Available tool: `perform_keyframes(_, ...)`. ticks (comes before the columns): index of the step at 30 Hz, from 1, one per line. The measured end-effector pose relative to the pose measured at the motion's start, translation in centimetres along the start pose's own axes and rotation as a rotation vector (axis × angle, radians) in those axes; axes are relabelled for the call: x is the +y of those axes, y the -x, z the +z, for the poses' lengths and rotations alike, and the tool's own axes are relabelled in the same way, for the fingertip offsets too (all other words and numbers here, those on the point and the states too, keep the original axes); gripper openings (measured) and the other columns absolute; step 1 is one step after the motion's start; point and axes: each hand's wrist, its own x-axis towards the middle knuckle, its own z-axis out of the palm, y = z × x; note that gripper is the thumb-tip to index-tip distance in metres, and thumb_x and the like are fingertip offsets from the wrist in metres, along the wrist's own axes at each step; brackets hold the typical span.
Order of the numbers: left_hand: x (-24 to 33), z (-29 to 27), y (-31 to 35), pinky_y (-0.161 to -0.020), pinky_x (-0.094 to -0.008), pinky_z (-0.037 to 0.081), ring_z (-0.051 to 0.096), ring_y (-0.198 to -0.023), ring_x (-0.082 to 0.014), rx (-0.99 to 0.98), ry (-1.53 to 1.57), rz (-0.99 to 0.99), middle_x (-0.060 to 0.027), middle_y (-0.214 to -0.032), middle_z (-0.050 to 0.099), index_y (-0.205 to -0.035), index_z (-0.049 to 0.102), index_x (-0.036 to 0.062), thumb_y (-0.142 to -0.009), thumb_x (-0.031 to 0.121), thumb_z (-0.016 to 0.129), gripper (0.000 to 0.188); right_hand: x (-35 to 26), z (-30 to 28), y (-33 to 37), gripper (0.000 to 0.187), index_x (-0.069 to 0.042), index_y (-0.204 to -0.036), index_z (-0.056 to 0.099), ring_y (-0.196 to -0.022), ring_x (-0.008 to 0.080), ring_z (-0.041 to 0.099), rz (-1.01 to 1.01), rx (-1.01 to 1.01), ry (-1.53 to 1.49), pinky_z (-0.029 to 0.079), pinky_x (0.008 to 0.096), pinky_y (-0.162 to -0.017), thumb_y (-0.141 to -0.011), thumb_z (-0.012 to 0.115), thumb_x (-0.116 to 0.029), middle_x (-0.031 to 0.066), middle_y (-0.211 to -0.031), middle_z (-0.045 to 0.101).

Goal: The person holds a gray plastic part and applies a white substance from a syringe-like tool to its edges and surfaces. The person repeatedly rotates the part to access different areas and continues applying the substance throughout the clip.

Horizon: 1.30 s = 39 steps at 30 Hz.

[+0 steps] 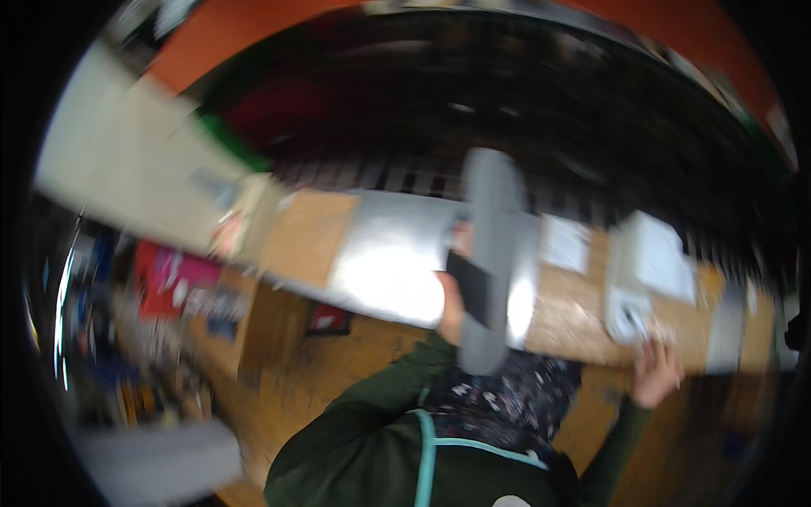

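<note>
My left hand [450,308] is closed round the near left side of a long grey piece with rounded ends [494,220]. A dark, squarish patch [470,290] lies against its left side, by my fingers. The piece stands out above the shiny metal sheet [389,253] of the bench, blurred by motion. Farther right, my right hand [657,378] is at the bench's front edge with its fingers bent together. They seem to pinch something thin and pale, too smeared to name. Just beyond them is a white device with a rounded base [623,314].
White sheets [663,266] lie over the device, and another white paper [564,243] is left of it. Brown board [308,237] covers the bench's left part. Behind runs a slatted dark strip [397,177] before a large dark hollow. A wooden box [274,325] stands lower left.
</note>
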Motion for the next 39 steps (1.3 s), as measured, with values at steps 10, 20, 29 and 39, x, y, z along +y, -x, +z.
perform_keyframes(10, 3.2, -3.9, -1.1, -0.112, -0.0317, 0.021, 0.029, -0.136, -0.0211, 0.091, -0.109, 0.137, -0.0097, -0.153, 0.026, -0.152, 0.015, 0.0055, -0.100, 0.042, 0.024, 0.064, 1.9, 2.8, -0.5, 0.033, -0.019, -0.093, 0.076, -0.073, 0.0258, 0.065, -0.053, 0.097, -0.078, 0.051, 0.0398, -0.064, -0.089, 0.062, -0.049, 0.0082, -0.088, 0.070)
perform_keyframes(20, 0.6, -15.7, -14.6, -0.105, -0.0279, 0.028, 0.042, -0.119, -0.0187, -0.069, -0.314, 0.162, -0.0094, -0.137, 0.042, -0.150, 0.019, 0.0012, -0.094, 0.017, 0.038, 0.061, 0.8, 5.2, 1.7, 0.017, 0.003, -0.095, 0.066, -0.073, 0.0163, 0.057, 0.247, 0.136, -0.682, 0.045, 0.0290, -0.061, -0.093, 0.062, -0.013, 0.0093, -0.084, 0.064)
perform_keyframes(29, -3.5, -16.8, -29.5, -0.103, -0.0354, 0.034, 0.049, -0.115, -0.0301, -0.172, -1.069, 0.181, -0.0217, -0.122, 0.055, -0.116, 0.053, -0.0076, -0.097, 0.032, 0.037, 0.047, -1.2, 4.6, 1.6, 0.014, -0.001, -0.090, 0.067, -0.062, 0.0093, 0.049, 0.301, 0.229, -0.787, 0.036, 0.0251, -0.054, -0.091, 0.065, -0.014, 0.0037, -0.081, 0.064)
perform_keyframes(39, -3.5, -10.5, -36.4, -0.099, -0.0403, 0.037, 0.052, -0.111, -0.0265, -0.020, -0.430, -0.340, -0.0109, -0.116, 0.059, -0.117, 0.056, 0.0039, -0.085, 0.034, 0.053, 0.044, -1.9, 3.8, 1.4, 0.013, -0.007, -0.087, 0.068, -0.059, 0.0147, 0.046, 0.366, 0.193, -0.736, 0.032, 0.0300, -0.076, -0.088, 0.066, -0.020, 0.0010, -0.075, 0.059)
